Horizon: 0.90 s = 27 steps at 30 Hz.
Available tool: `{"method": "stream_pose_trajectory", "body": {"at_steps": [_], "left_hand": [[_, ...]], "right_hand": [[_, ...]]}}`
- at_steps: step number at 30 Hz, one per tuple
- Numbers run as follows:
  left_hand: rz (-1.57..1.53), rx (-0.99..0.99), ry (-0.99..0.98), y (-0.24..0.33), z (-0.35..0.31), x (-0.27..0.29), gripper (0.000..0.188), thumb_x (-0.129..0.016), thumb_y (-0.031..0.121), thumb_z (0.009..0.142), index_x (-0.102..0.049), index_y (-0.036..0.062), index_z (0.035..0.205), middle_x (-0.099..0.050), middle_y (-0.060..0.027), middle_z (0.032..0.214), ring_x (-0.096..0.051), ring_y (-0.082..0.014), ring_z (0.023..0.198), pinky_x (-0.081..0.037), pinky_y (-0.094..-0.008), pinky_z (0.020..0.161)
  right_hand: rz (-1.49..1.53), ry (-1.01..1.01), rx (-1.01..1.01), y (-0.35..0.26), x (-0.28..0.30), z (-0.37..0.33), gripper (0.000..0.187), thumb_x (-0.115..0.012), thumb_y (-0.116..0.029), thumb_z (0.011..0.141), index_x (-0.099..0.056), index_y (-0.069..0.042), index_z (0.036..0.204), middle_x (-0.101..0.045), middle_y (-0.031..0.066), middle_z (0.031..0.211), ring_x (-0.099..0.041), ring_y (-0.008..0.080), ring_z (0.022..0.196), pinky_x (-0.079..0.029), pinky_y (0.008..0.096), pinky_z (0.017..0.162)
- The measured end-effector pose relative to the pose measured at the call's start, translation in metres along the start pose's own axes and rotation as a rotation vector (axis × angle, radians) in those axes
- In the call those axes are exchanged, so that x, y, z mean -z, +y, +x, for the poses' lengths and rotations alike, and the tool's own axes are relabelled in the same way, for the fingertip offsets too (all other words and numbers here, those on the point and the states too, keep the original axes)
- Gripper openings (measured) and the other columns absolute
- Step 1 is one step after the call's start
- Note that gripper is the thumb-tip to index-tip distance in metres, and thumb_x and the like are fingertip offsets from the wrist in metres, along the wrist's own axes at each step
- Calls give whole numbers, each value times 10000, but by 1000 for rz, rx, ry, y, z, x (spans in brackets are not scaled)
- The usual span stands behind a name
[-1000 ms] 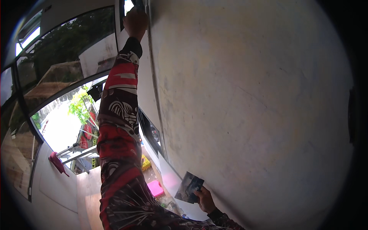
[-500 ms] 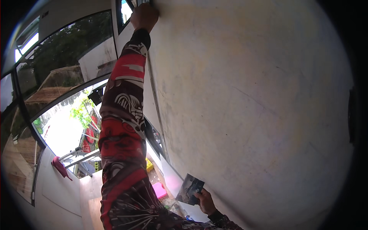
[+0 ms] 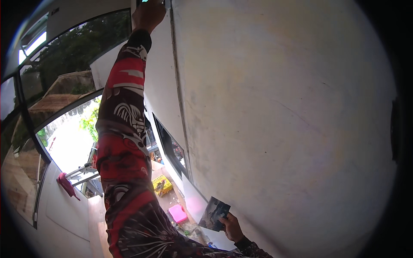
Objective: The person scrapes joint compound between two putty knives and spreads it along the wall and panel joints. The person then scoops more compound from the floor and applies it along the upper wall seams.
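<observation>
My left arm, in a red, black and white patterned sleeve, reaches up across the view. At the top edge, my left hand (image 3: pixel 149 15) is closed beside the window frame and the narrow white wall strip. Its fingertips are partly cut off, so what they hold cannot be made out. Low on the right, my right hand (image 3: pixel 232 227) pinches a dark square sheet (image 3: pixel 214 214) with a mottled grey surface, thumb on its near face. The sheet is held up close to the large off-white wall (image 3: pixel 284 107), which has scuffs and thin cracks.
Dark-framed glass panes (image 3: pixel 73 60) fill the left. A metal ladder (image 3: pixel 86 175) stands by the bright opening, near a dark red cloth (image 3: pixel 66 185). Below lie a yellow box (image 3: pixel 162 185) and a pink case (image 3: pixel 177 213) among debris. A small window (image 3: pixel 172 148) sits beside the wall corner.
My left hand and arm have shifted left, away from the wall corner, uncovering the yellow box, pink case and small window. My right hand with the sheet has barely moved.
</observation>
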<state>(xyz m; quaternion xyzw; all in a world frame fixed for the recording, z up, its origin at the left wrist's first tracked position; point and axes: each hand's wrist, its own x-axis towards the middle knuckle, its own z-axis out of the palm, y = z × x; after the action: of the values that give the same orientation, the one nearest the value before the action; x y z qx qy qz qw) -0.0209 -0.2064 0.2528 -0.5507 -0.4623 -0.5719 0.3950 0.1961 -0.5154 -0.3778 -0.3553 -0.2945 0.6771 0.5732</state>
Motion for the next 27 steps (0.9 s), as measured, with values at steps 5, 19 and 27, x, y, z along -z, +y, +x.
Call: {"method": "stream_pose_trajectory", "body": {"at_steps": [5,19,27], "left_hand": [[-41,-244,15,16,-5,18,313,-551,190,873,-691,153,1151,-682,-236,974,-660,-426,894,-544,-531,758],[51,-340,101,14,7,5,306,-556,188,859,-692,139,1128,-700,-205,926,-671,-384,905,-544,-518,757],[122,-448,-24,11,10,-1,253,-550,201,847,-725,94,995,-711,-171,866,-683,-371,830,-551,-497,721]], "right_hand": [[27,-2,36,7,-4,0,275,-510,-7,939,-563,37,1206,-661,116,1118,-663,194,992,-538,347,911],[-55,-3,22,22,9,9,288,-490,8,929,-546,32,1211,-650,129,1137,-680,232,997,-583,375,865],[-37,33,27,25,12,8,237,-537,-33,918,-596,20,1141,-670,71,1045,-655,144,938,-537,307,865]]}}
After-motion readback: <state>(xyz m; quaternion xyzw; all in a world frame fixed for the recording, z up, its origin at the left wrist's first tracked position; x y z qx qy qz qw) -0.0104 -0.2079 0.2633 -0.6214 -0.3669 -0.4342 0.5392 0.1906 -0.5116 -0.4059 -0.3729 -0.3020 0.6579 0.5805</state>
